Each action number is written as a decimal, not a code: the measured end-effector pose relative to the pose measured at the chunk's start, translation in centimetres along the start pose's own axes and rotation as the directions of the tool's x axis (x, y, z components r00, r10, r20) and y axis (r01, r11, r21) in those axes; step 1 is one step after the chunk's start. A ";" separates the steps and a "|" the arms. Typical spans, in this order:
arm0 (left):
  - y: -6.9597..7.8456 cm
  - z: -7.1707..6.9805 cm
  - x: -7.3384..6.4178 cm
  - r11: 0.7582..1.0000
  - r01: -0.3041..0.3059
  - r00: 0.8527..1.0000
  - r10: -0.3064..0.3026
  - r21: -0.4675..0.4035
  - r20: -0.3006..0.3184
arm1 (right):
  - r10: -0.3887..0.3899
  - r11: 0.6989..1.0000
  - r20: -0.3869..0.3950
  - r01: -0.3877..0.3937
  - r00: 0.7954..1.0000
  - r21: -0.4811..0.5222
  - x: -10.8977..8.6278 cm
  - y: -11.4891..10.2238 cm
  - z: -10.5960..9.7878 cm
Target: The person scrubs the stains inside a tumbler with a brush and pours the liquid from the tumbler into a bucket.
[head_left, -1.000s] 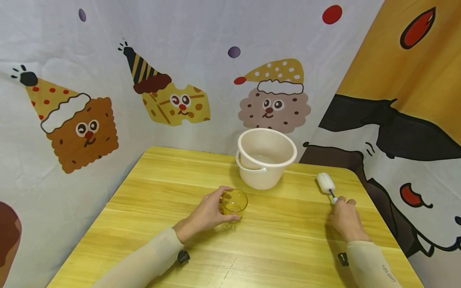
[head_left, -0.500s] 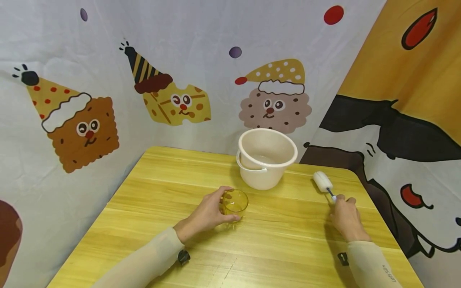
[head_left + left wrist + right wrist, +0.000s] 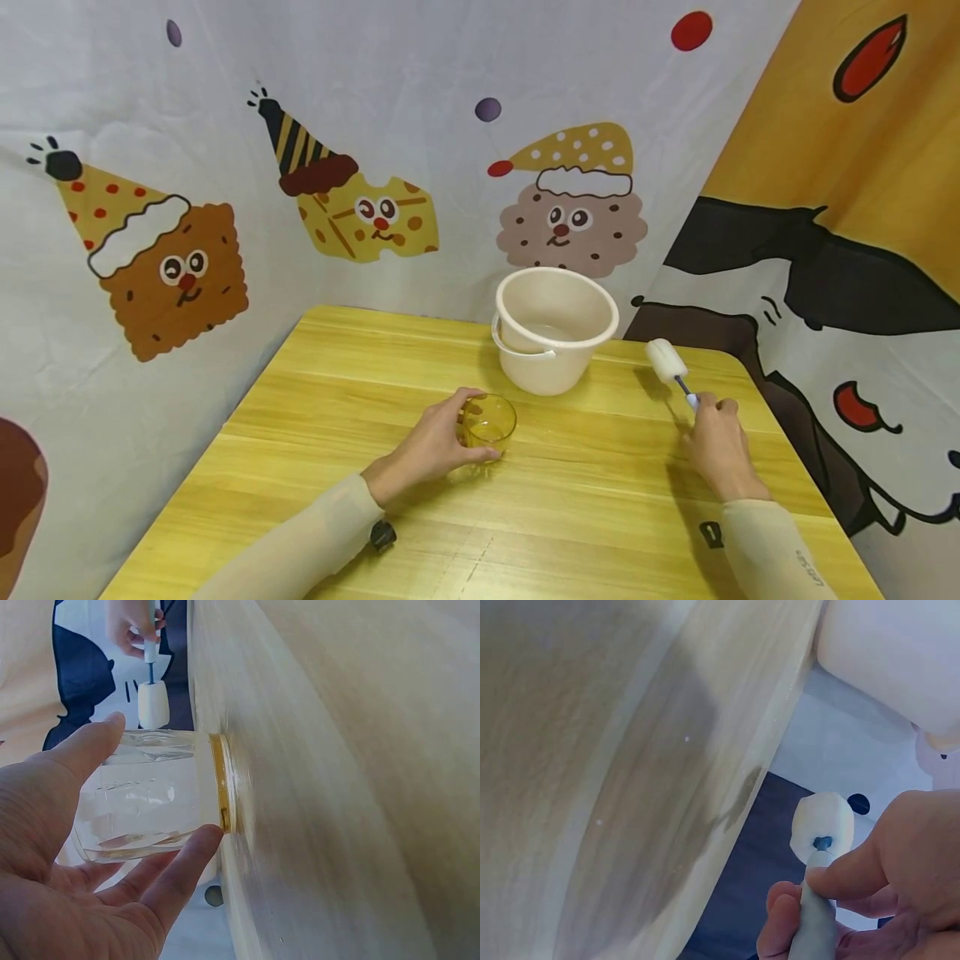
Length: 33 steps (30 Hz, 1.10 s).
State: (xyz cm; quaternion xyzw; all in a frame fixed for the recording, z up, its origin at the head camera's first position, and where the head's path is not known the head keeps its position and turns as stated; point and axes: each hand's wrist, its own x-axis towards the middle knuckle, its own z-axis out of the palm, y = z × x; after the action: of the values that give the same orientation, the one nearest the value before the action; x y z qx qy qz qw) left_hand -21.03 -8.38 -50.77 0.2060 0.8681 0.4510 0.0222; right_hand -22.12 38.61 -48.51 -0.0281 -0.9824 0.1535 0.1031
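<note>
Dark lettering runs along the right sleeve [image 3: 772, 546], too small to read with certainty. The glass [image 3: 489, 427] is a short, see-through tumbler, amber from above; from the left wrist its wall looks clear and its base amber. It stands upright on the table [image 3: 585, 508], near the middle. The left hand [image 3: 431, 437] holds it from the left, thumb on the near side and fingers spread round the far side. At the right, the right hand [image 3: 720, 446] grips the brush [image 3: 667, 361], fingers curled round its pale handle and thumb pressed along it; the white head, on a dark blue stem, is raised above the table. A cream bucket [image 3: 542, 371] stands at the far edge, its handle lowered. The table has yellowish wood grain; behind hangs a pale cloth [image 3: 405, 58] printed with a cartoon cheese and biscuits in party hats.
</note>
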 end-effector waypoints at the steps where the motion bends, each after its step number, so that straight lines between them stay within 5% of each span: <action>1: 0.0 0.0 0.0 1.000 0.001 1.000 -0.001 -0.003 0.000 | -0.004 1.000 -0.010 0.004 1.000 0.004 0.0 -0.1 0.0; 11: 0.0 0.0 0.0 1.000 0.000 1.000 0.000 0.002 0.002 | -0.017 0.999 -0.100 0.022 0.995 0.044 0.0 -0.8 -0.1; 18: 0.0 0.1 0.0 1.000 0.002 1.000 -0.002 0.000 0.005 | -0.081 0.994 -0.216 0.094 0.973 0.050 0.0 -1.8 -0.5; 33: -0.1 0.0 0.1 1.000 -0.013 1.000 0.013 -0.006 -0.001 | -0.048 0.993 -0.273 0.075 0.961 0.089 0.2 -4.2 -2.0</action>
State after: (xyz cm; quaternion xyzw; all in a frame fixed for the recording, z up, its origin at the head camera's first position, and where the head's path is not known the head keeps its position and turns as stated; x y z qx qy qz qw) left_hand -21.20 -8.41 -50.85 0.2115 0.8655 0.4536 0.0196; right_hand -21.95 35.22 -45.32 -0.0132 -0.9507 0.1933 0.2420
